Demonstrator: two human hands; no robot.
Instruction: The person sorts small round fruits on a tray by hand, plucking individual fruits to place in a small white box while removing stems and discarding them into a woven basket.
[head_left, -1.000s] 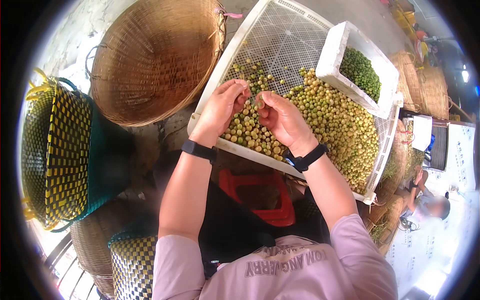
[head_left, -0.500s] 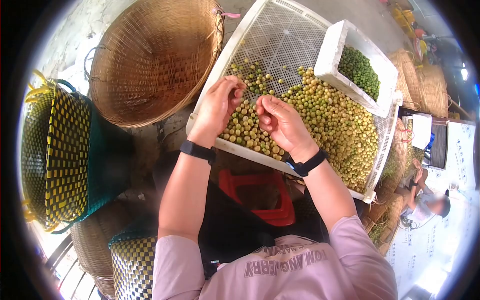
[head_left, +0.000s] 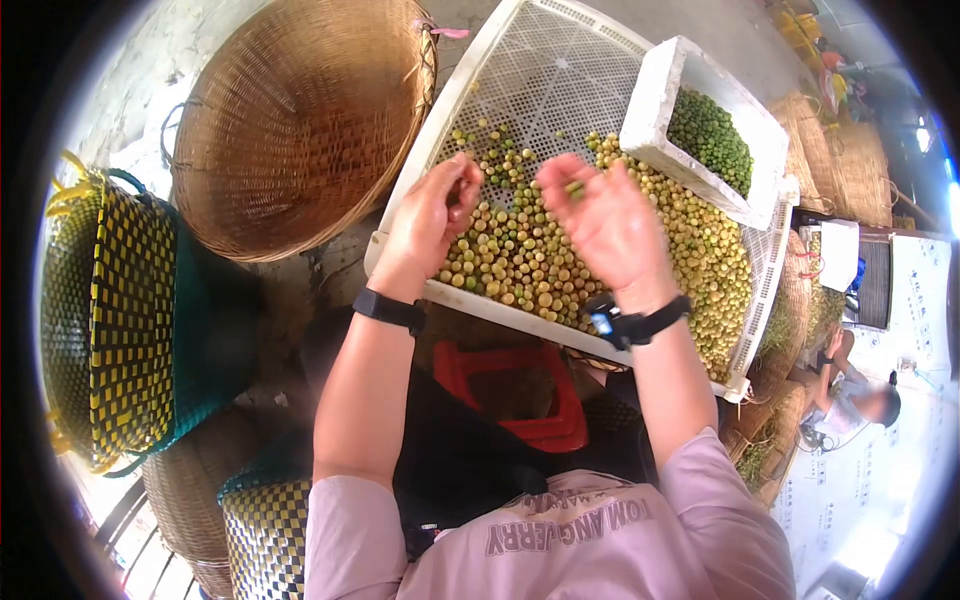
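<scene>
Between basket (head_left: 300, 120) and box (head_left: 648, 105) — left hand (head_left: 430, 225), right hand (head_left: 615, 225) over seeds (head_left: 520, 262).

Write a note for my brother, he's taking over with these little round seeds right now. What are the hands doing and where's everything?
Left hand: low over the near-left part of the white mesh tray, fingers curled together; whether they hold anything is unclear.
Right hand: lifted above the heap, fingers pinching a small green seed.
Things: yellow-green seeds heaped across the tray; green seeds in the white foam box at the tray's far right.
Done: the box holds a layer of green ones.
Left: a large heap on the tray.
</scene>
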